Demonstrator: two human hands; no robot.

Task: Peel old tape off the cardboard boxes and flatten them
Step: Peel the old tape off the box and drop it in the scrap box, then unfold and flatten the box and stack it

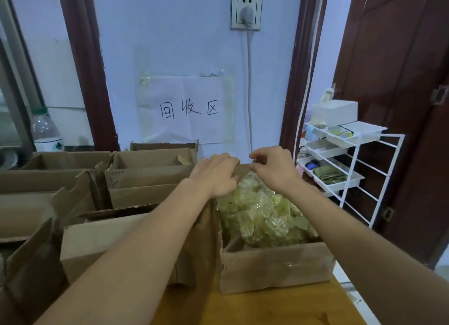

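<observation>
A brown cardboard box stands upright in front of me, between the other boxes. My left hand grips its top edge with curled fingers. My right hand pinches something small at the same top edge, by the corner; it looks like a strip of tape, but it is too small to be sure. Just right of the held box, an open cardboard box is filled with crumpled yellowish clear tape.
Several open cardboard boxes crowd the left half of the wooden table. A white wire rack with trays stands at the right. On the wall behind are a paper sign and a hanging power cord. A water bottle stands far left.
</observation>
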